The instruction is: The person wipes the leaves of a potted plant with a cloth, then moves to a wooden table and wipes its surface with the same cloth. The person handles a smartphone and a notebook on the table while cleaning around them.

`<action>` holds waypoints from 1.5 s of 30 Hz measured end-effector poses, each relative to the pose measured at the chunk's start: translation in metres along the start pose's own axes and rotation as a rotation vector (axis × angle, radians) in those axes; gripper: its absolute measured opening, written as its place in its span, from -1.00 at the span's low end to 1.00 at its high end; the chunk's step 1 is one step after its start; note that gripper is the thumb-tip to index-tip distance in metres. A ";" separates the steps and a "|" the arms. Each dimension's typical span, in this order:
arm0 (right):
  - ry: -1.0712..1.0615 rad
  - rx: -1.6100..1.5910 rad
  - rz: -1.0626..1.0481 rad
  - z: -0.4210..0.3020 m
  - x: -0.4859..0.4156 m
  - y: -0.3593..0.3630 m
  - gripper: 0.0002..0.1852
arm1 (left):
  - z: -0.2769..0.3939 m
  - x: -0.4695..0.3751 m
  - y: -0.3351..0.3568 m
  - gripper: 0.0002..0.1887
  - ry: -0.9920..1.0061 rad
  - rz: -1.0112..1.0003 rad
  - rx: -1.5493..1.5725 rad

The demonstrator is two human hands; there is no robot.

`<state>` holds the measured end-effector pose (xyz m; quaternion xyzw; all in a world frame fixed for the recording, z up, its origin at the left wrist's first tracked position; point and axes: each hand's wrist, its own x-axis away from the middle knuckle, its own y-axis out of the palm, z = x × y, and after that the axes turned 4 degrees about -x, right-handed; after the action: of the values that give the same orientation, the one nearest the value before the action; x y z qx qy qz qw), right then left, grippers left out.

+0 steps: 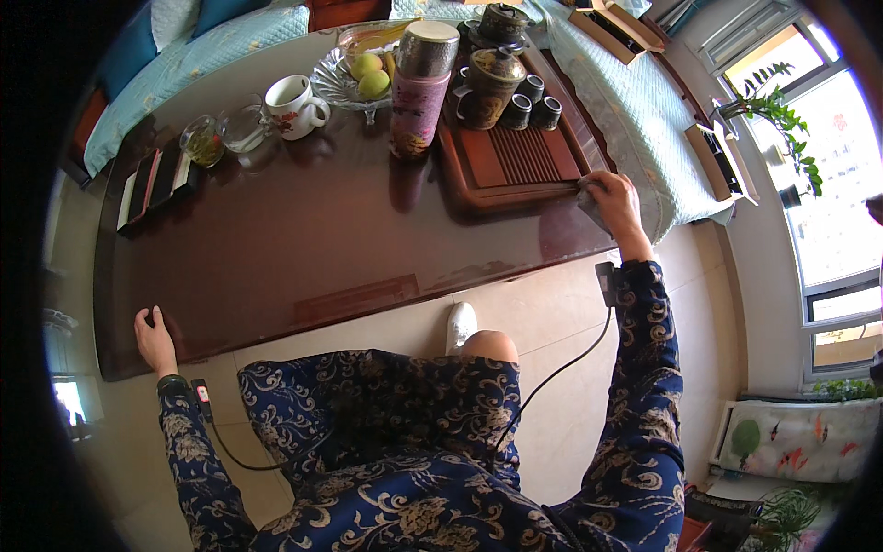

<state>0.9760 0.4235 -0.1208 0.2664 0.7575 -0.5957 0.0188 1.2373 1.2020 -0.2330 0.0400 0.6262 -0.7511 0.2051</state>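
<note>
My right hand (617,205) grips a grey cloth (592,201) at the right end of a dark, glossy wooden table (276,255). The cloth lies against the table top beside the near right corner of a wooden tea tray (461,185); most of it is hidden under my fingers. Over at the table's front left edge is my left hand (156,343), its thumb and fingers apart and nothing in it. Whether it touches the table top I cannot tell. Wet-looking streaks show on the surface along the front edge, left of the cloth.
A pink flask (419,103) stands beside the tray, which bears a brown lidded pot (488,90) and several small dark cups (545,114). Further left are a glass fruit bowl (331,79), a white mug (293,110), glass cups (202,141) and a dark case (155,183). Cables run from both wrists.
</note>
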 end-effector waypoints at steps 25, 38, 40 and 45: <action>0.145 0.285 -0.054 -0.002 -0.010 0.012 -0.81 | 0.001 0.000 0.000 -0.51 0.001 0.006 -0.017; 0.601 0.317 -0.013 0.058 0.067 0.064 -0.32 | -0.001 -0.006 0.003 -0.50 0.005 -0.034 -0.077; 0.625 0.293 -0.084 0.046 0.063 0.058 -0.31 | 0.002 -0.005 0.002 -0.51 -0.009 -0.018 -0.072; 0.525 0.271 -0.111 -0.006 0.076 0.072 -0.31 | 0.007 -0.003 0.003 -0.53 -0.010 -0.002 -0.066</action>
<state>0.9428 0.4687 -0.2096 0.3694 0.6633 -0.6025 -0.2460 1.2422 1.1954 -0.2338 0.0292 0.6496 -0.7304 0.2088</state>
